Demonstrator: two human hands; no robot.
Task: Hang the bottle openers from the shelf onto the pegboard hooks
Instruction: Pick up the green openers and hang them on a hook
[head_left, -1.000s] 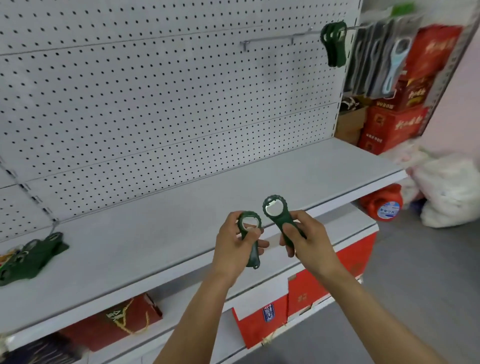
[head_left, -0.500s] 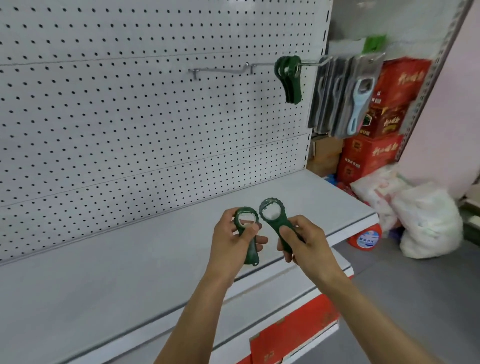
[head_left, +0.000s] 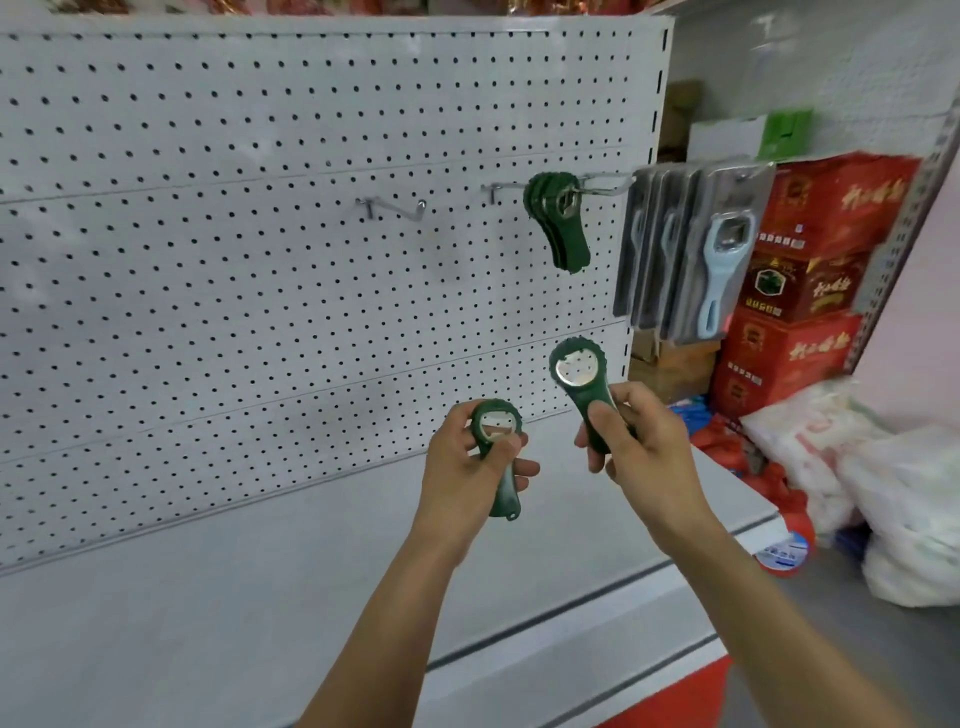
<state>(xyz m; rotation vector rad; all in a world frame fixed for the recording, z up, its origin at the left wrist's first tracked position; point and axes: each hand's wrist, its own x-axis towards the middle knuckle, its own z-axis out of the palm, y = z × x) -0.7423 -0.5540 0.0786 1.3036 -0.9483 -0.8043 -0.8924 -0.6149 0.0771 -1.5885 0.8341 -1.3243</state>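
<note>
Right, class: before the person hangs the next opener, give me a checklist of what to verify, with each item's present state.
1. Right hand holds an opener firmly by its handle: ok.
2. Its ring end is free of the fingers and points up: ok.
3. Left hand holds the second opener out of the way, lower down: ok.
4. The hook with hung openers has bare rod left at its tip: ok.
5. The empty hook offers a spare place: ok.
6. The ring hole is lined up with a hook tip: not ok, it is well below.
</note>
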